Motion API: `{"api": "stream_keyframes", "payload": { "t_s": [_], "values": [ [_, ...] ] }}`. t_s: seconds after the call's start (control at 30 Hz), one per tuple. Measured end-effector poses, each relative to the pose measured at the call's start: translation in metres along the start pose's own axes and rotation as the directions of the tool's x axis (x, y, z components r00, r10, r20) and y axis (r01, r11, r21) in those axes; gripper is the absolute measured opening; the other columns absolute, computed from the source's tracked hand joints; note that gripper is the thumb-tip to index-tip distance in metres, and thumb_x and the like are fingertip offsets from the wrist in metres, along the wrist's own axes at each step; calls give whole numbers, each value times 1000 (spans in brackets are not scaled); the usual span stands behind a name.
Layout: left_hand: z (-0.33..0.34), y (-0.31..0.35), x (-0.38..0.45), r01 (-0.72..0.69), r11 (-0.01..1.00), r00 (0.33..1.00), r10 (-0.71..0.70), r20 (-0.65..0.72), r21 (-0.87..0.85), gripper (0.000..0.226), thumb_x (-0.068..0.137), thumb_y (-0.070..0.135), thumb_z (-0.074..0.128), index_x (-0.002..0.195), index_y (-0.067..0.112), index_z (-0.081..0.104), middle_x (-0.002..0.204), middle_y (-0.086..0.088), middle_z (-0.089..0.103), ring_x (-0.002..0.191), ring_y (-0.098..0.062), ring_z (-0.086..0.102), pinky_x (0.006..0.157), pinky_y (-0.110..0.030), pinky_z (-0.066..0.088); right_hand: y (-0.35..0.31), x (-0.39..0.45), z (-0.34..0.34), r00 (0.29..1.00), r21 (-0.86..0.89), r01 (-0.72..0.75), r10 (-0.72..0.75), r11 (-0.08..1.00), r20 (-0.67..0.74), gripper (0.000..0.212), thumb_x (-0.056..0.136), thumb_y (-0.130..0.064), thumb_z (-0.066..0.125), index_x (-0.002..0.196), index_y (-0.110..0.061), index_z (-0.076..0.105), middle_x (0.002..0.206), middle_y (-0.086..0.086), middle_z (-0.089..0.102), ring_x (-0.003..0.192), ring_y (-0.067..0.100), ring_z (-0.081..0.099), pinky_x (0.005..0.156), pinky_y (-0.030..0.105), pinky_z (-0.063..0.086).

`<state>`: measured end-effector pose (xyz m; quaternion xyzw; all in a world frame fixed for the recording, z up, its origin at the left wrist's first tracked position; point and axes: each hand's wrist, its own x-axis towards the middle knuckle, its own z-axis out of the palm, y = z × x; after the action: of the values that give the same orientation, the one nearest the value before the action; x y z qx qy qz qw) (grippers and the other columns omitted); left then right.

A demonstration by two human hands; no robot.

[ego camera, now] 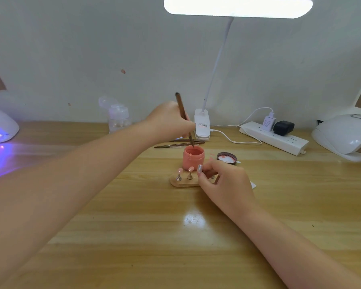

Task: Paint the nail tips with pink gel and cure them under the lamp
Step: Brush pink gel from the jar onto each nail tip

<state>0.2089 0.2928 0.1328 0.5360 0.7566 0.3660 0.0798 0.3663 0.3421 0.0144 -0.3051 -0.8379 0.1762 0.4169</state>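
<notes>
Lettering on the white clip base of the desk lamp (202, 124) was the only writing in view: a small label with dark and red print, too blurred to read. The white power strip (274, 137) at far right carried a white plug and a black adapter, with no legible marks.

The left hand (171, 119) reached forward across the light wooden table (133, 236), forearm stretched out from the near left, fingers curled round a long brown-handled brush (183, 115). The brush stood tilted, its handle leaning far and left, its tip dipped into the open pink jar of gel (193, 156) just past the middle of the table.

The right hand (223, 184) lay near and right of the jar, wrist low over the table, fingers bent and pinching a small metal stand that carried a pale, silvery nail tip (199, 168). That hand was over the right end of the small oblong wooden holder (183, 182) — on its left part stood two more metal stands, each topped with a pink nail tip (179, 170).

Right of the jar lay its dark round lid (227, 158), inner side up. Two more thin brushes (179, 143) rested flat on the table beyond the jar. A white curing lamp glowing violet (0, 127) sat at the far left edge, another white domed curing lamp (346, 134) at the far right, and a clear plastic pump bottle (118, 117) stood against the wall.
</notes>
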Motion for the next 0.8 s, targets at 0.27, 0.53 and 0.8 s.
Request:
{"api": "stream_keyframes", "payload": {
  "t_s": [0.27,0.53,0.8],
  "values": [
    [24,-5,21,89,979,992,-103,68,185,15,87,16,59,73,11,57,63,0,55,59,-19,49,57,-30,41,0,0,-1,1000,13,2,-2,1000,22,4,83,-22,69,80,-20,71,72,-11,67,51,1,45,62,33,50],
    [32,-13,21,94,980,995,-101,27,177,23,86,19,57,65,11,53,72,-3,60,60,-19,46,55,-27,34,1,0,0,1000,-17,14,-14,1000,20,3,82,-23,70,81,-22,72,70,-14,66,56,4,48,63,31,50],
    [11,-32,22,281,864,923,-363,-130,-417,11,81,6,55,75,2,62,45,3,61,43,-13,49,43,-17,41,2,0,1,1000,-26,16,-16,1000,18,2,81,-23,70,80,-23,71,69,-14,64,54,3,46,61,29,49]
  ]
}}
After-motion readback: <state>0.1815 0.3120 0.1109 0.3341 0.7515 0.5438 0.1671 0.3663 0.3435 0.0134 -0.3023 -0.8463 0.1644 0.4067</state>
